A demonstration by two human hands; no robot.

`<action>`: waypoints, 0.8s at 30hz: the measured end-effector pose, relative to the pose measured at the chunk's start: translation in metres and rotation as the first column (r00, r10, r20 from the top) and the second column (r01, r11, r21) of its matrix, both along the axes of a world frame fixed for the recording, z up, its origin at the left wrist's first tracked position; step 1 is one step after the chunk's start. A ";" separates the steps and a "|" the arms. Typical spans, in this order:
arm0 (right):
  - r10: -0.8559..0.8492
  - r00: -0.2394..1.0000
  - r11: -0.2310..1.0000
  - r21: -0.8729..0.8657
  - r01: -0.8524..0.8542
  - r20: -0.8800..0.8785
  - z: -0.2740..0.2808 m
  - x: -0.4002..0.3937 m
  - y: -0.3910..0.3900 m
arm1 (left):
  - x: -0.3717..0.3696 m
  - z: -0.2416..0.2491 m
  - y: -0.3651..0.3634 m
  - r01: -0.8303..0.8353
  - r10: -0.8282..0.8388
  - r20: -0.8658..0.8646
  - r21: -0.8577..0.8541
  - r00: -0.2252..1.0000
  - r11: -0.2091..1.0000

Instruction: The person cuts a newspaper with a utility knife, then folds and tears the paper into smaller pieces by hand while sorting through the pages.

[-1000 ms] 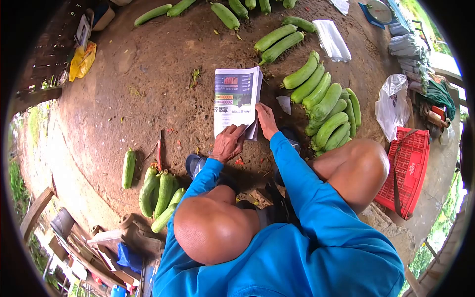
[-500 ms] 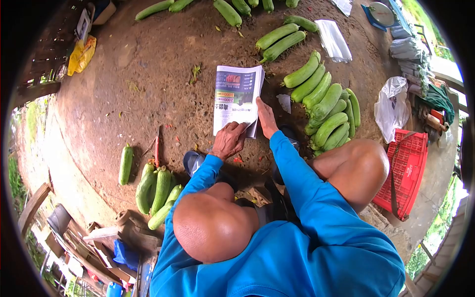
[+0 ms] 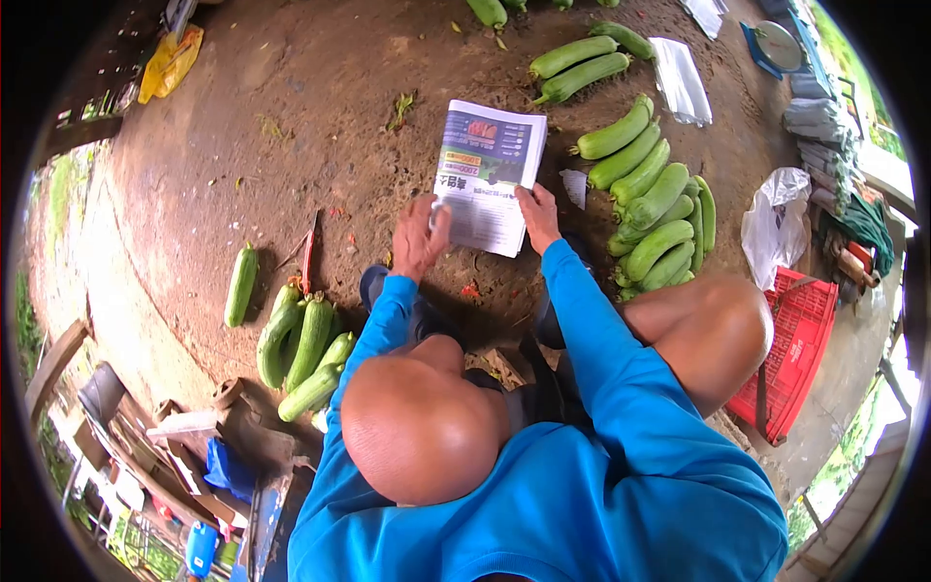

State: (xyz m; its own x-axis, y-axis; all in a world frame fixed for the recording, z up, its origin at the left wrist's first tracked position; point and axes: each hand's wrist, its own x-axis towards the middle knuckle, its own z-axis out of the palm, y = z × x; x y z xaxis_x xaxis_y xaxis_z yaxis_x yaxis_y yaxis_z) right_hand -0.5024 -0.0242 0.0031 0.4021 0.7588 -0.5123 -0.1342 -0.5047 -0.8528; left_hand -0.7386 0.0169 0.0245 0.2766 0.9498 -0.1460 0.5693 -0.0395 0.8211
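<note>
A folded newspaper [image 3: 495,173] with printed Korean text lies in front of me, just above the dirt floor. My left hand [image 3: 420,238] is at its lower left corner, where a bit of white paper shows between thumb and fingers. On the lower right edge, my right hand [image 3: 539,219] pinches the paper, with part of the fingers hidden. To the right lies a row of large green squashes [image 3: 656,196]. By my left foot rests a smaller pile of squashes [image 3: 308,341], with a red-handled tool [image 3: 308,262] beside it.
A single squash [image 3: 241,284] lies at left. Two squashes [image 3: 582,78] and clear plastic bags [image 3: 681,81] are farther forward. At right are a crumpled bag [image 3: 776,225], a red crate [image 3: 787,354] and a dial scale [image 3: 777,47]. Wooden clutter [image 3: 184,427] stands at lower left.
The newspaper sits farther right and higher in view. My left hand has shifted from its bottom edge to the lower left corner. My right hand stays on the right edge.
</note>
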 end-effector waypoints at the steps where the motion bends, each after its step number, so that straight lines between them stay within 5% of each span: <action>1: 0.013 1.000 1.000 -0.004 -0.013 -0.005 -0.003 -0.001 -0.002 | -0.007 -0.015 0.001 -0.013 0.013 -0.005 -0.004 1.000 1.000; 3: -0.109 0.981 0.994 0.013 0.113 -0.160 -0.017 0.000 -0.008 | -0.016 -0.034 0.003 -0.123 0.119 -0.189 -0.011 0.975 0.992; 8: -0.066 0.976 0.991 -0.131 0.040 -0.208 -0.047 0.017 -0.021 | -0.009 -0.030 0.011 -0.118 0.094 -0.181 -0.125 0.979 0.985; 10: -0.060 0.974 0.988 -0.154 0.027 -0.217 -0.049 0.020 -0.022 | -0.003 -0.023 0.015 -0.080 0.049 -0.108 -0.304 0.993 0.949; 16: -0.227 0.960 0.974 -0.040 0.223 -0.166 -0.049 0.005 -0.018 | 0.008 -0.032 0.005 -0.028 0.008 -0.281 -0.066 0.960 0.997; 20: -0.211 0.978 0.974 -0.086 0.209 -0.008 -0.084 0.015 -0.024 | 0.011 -0.013 0.012 -0.035 -0.066 -0.350 -0.274 0.934 0.961; 22: 0.003 0.982 0.997 -0.082 0.013 0.189 -0.103 0.026 -0.027 | 0.012 -0.002 0.018 0.131 -0.084 -0.327 0.124 0.941 0.984; 24: 0.032 0.969 0.994 -0.112 -0.004 0.247 -0.096 0.027 -0.025 | 0.022 0.001 0.031 0.187 -0.129 -0.276 0.195 0.952 0.963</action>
State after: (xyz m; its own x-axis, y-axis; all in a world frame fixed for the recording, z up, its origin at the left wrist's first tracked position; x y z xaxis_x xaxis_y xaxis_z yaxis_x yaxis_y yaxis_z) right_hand -0.4755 -0.0489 -0.0929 0.5137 0.7120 -0.4787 0.0843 -0.5971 -0.7977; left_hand -0.7163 0.0475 0.0258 0.4056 0.9136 -0.0288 0.7325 -0.3061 0.6081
